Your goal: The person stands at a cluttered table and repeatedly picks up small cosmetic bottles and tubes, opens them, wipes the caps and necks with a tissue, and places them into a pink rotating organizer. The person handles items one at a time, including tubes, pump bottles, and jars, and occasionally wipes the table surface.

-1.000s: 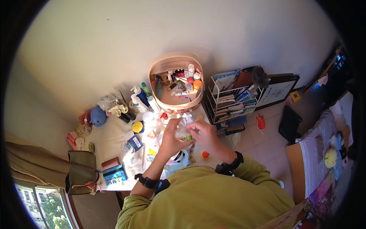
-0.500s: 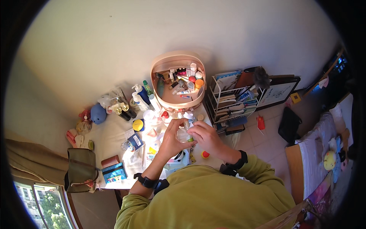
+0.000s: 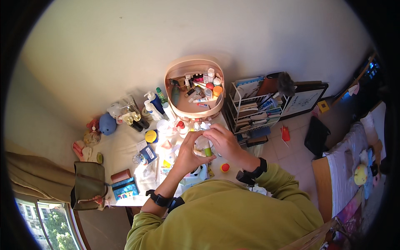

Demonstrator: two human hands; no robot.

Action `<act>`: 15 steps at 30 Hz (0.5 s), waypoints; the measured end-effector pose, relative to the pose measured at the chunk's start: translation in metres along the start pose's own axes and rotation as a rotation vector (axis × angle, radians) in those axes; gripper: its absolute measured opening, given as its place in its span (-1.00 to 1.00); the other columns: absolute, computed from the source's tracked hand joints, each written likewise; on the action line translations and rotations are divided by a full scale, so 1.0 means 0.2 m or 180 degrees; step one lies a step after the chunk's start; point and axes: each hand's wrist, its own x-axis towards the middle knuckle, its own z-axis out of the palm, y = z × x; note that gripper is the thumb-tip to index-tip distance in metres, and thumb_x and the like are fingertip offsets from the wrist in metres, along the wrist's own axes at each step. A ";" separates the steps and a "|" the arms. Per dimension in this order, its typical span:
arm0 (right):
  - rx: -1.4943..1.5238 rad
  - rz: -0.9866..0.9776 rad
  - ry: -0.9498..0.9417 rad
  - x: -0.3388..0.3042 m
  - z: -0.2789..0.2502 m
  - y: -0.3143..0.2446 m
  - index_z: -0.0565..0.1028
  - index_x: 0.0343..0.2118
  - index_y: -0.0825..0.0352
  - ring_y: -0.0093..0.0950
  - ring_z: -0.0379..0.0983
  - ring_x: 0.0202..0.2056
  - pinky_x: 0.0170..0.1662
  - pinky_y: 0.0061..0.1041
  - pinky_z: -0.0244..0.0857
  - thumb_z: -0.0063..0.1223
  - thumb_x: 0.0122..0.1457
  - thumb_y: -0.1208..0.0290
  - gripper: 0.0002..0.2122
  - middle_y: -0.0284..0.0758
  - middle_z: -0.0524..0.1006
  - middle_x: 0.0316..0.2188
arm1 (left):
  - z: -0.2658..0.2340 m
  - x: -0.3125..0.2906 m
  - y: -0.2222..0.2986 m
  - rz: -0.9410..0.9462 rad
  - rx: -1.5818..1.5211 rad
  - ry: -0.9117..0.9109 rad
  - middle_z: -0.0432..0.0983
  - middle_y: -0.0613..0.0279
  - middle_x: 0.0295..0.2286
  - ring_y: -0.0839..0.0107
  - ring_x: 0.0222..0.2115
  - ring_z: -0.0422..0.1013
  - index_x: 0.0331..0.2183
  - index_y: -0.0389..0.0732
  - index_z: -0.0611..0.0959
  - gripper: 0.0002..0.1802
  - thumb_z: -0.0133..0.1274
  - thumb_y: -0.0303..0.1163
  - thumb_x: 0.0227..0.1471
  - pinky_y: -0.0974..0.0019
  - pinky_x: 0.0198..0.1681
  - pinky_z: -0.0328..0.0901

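Observation:
Over the front of the table, my left hand (image 3: 190,153) is curled around a small whitish, see-through bottle with a green end (image 3: 208,151). The green end points toward me, by my left thumb. My right hand (image 3: 224,141) closes over the bottle's far end, its fingertips pressed together there, so that end is hidden. Just beyond the hands stand a clear bottle with a red top (image 3: 181,127) and a small white figure-like item (image 3: 205,125). A small red and yellow round item (image 3: 225,167) lies below my right hand.
An open pink cosmetics case (image 3: 193,109) holding several small bottles and tubes stands at the back. Pump bottles (image 3: 154,111) crowd its left. A white wire rack (image 3: 237,114) with books is at the right. A dark green bag (image 3: 89,183) sits at the table's left edge.
My right hand has shifted slightly up and its fingers have moved over the bottle's far end. More of the green end shows now. My left hand stays almost in place.

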 end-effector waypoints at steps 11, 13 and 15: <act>0.0085 -0.0182 0.0088 0.03 -0.01 -0.02 0.46 -0.34 0.38 -0.27 0.43 -0.37 -0.34 -0.42 0.35 0.14 -0.17 0.68 -0.75 -0.22 0.42 -0.39 | -0.02 0.01 0.04 0.0131 0.0044 0.0132 0.40 0.09 -0.22 0.22 -0.19 0.39 -0.11 -0.24 0.48 -0.21 0.43 -0.44 -0.52 0.24 -0.13 0.33; 0.0036 0.0009 0.0095 0.04 -0.01 -0.02 0.46 -0.34 0.38 -0.27 0.43 -0.37 -0.33 -0.42 0.35 0.16 -0.18 0.65 -0.74 -0.22 0.42 -0.38 | -0.05 0.02 0.05 0.0183 0.0069 0.0087 0.38 0.09 -0.21 0.18 -0.16 0.38 -0.09 -0.24 0.46 -0.20 0.42 -0.46 -0.51 0.21 -0.11 0.33; 0.0144 -0.0225 0.0068 0.00 -0.01 -0.05 0.45 -0.34 0.38 -0.26 0.43 -0.36 -0.33 -0.41 0.35 0.17 -0.19 0.65 -0.74 -0.21 0.42 -0.38 | -0.08 0.01 0.06 0.0045 0.0029 0.0086 0.38 0.08 -0.21 0.17 -0.16 0.39 -0.09 -0.24 0.46 -0.20 0.42 -0.45 -0.51 0.22 -0.11 0.33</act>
